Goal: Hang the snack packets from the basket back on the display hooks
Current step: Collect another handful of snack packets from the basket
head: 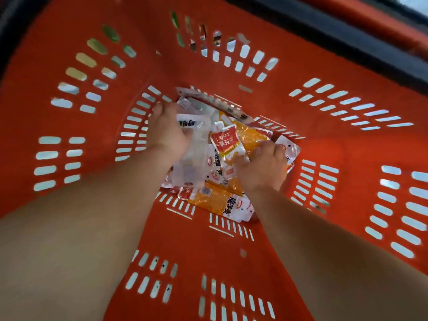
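Both my arms reach deep into a red plastic basket (231, 246) with slotted walls. On its floor lies a heap of several snack packets (217, 200), white, clear, red and orange-yellow. My left hand (165, 133) is down on the left of the heap, its fingers curled around whitish clear packets (192, 144). My right hand (264, 165) is on the right of the heap and grips a red-and-white packet with orange content (225, 142). The fingertips of both hands are hidden among the packets. No display hooks are in view.
The basket walls rise close on all sides. A dark rim or handle (347, 35) runs across the top right. Light floor shows through the slots.
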### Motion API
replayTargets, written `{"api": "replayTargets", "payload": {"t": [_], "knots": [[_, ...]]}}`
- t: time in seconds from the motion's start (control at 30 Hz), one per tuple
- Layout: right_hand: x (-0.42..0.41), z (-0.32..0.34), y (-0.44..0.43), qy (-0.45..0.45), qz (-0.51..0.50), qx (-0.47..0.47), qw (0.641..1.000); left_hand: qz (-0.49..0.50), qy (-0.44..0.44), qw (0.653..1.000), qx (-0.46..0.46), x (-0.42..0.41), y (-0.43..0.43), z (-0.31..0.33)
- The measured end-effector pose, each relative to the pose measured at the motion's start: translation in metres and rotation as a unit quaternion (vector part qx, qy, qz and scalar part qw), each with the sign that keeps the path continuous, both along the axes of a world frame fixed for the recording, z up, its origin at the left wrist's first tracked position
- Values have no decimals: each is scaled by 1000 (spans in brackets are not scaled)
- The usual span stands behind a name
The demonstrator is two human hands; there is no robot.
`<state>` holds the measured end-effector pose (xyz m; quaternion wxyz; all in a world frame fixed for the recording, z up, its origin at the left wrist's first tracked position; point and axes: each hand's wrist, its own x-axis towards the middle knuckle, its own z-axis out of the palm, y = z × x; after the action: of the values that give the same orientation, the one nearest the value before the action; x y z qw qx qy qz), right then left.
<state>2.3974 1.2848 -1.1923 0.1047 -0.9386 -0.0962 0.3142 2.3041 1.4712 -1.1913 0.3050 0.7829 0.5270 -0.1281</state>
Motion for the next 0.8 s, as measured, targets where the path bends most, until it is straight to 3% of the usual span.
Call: {"api": "replayTargets", "payload": {"t": [0.17, 0.27, 0.4, 0.47, 0.57, 0.7, 0.8], "knots": [[5, -12, -2, 39, 83, 1, 996, -10, 40, 998, -43, -18, -15, -22], [9, -16, 4, 44, 55, 2, 997, 44, 49, 996, -56, -18, -16, -28], [6, -15, 5, 142, -21, 41, 989, 45, 101, 991, -80, -13, -8, -29], [4, -11, 4, 141, -20, 40, 989, 41, 116, 988, -96, -10, -6, -28], [2, -11, 9, 121, 0, 36, 992, 16, 113, 989, -92, -7, -9, -27], [7, -14, 10, 198, -67, 87, 974, -17, 102, 991, -80, -8, -16, -25], [14, -12, 8, 220, -61, 107, 968, 1, 57, 995, -87, -11, -20, -25]]}}
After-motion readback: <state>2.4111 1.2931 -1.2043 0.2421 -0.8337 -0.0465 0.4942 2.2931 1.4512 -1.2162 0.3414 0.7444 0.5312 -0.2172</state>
